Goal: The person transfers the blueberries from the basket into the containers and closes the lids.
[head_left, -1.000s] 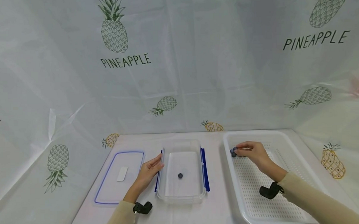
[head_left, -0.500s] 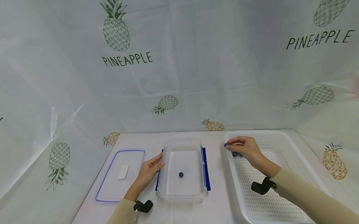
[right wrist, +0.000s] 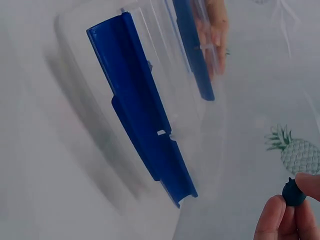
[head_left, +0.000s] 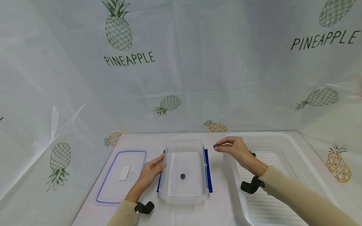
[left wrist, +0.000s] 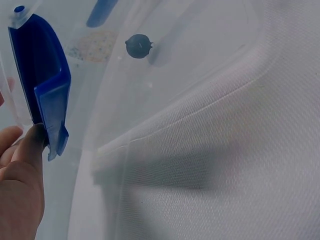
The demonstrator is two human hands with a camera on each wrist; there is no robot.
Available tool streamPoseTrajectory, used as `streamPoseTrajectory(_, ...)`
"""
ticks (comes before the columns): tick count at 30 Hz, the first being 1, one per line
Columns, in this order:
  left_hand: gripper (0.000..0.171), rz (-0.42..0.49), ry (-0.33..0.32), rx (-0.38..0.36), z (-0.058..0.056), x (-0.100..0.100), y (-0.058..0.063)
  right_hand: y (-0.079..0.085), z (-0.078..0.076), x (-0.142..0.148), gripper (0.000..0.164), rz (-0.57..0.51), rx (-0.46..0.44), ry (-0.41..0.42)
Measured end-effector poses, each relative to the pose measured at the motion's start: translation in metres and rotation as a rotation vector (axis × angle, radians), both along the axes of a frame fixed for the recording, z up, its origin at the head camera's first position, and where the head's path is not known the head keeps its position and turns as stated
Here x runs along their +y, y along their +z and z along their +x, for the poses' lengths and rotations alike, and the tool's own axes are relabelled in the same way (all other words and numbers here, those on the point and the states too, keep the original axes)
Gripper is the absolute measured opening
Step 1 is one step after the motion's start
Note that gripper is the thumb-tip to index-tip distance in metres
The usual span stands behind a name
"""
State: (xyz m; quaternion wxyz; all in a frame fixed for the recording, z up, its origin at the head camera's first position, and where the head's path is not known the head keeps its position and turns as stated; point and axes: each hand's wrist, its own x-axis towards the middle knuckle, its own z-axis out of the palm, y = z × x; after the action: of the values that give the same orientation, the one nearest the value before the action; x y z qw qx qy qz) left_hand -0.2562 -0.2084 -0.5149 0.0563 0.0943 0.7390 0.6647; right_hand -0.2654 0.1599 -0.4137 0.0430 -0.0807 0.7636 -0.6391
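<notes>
A blueberry [right wrist: 294, 192] is pinched between the thumb and fingertips of my right hand [head_left: 234, 149], held in the air just right of the clear plastic food container [head_left: 184, 199]. Another blueberry [head_left: 182, 176] lies on the container's floor, and its small crown shows in the left wrist view. My left hand [head_left: 151, 172] holds the container's left side, thumb by the blue latch [left wrist: 50, 85]. The white perforated basket [head_left: 242, 197] stands at right; my right wrist partly hides the blueberries [head_left: 253, 154] in it.
Flat on the table at left lies the clear lid [head_left: 112, 192] with a blue seal and a white label [head_left: 124, 173]. The container's right latch [head_left: 208, 172] hangs open. A pineapple-print sheet [head_left: 179, 76] rises behind the table.
My right hand has lifted a blueberry from the basket and carried it left over the basket's rim toward the container. The left hand stays at the container's side.
</notes>
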Motion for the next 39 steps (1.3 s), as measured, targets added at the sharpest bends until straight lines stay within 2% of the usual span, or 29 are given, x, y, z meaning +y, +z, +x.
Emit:
streamPoseTrajectory(5, 0.06, 0.001, 0.0, -0.006, -0.001, 0.0, 0.0, -0.001, -0.001, -0.014, 0.035, 0.004, 0.0, 0.022)
streamPoseTrajectory(14, 0.06, 0.0, -0.013, 0.035, 0.0, 0.0, 0.0, -0.004, -0.007, -0.035, 0.03, -0.012, -0.011, 0.052)
streamPoseTrajectory(25, 0.059, 0.009, -0.008, 0.006, 0.001, 0.001, 0.003, -0.005, -0.012, -0.052, 0.032, 0.022, -0.046, 0.053)
streamPoseTrajectory(32, 0.06, -0.013, 0.004, -0.015, 0.003, 0.001, 0.003, -0.007, -0.012, -0.063, 0.027, 0.076, -0.047, 0.038)
streamPoseTrajectory(39, 0.057, 0.005, 0.003, -0.008, 0.002, 0.002, 0.004, -0.007, -0.01, -0.068, 0.025, 0.074, -0.045, 0.046)
